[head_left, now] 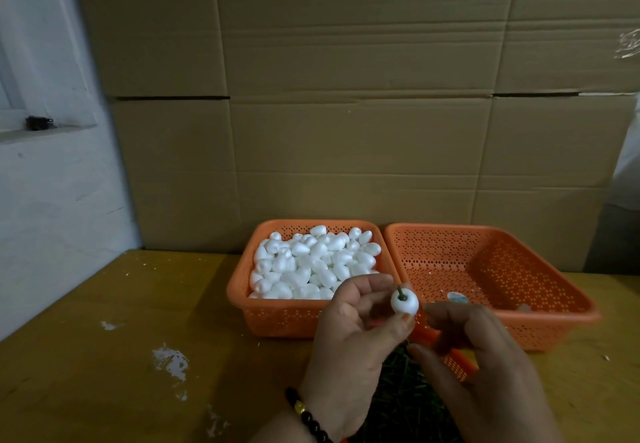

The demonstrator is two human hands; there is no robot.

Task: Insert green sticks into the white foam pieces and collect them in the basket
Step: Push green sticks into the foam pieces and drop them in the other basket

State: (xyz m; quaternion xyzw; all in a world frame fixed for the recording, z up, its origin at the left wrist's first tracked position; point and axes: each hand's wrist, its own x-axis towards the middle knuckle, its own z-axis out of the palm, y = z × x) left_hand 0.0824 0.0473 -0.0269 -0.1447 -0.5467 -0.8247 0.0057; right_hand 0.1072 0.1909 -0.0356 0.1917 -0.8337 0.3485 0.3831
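Fingertips of the left hand pinch a feather-light, easily dented foam piece by its sides, green stick seated, right hand loosely curled, empty.

My view: two bare hands, no gloves, no sleeves in sight. Left hand wears beaded bracelet at wrist: dark glossy round beads, one gold bead among them. Thin orange-red strand just below bracelet, near frame edge. Right hand plain; I see no ring, no band. Nails short, unpainted.
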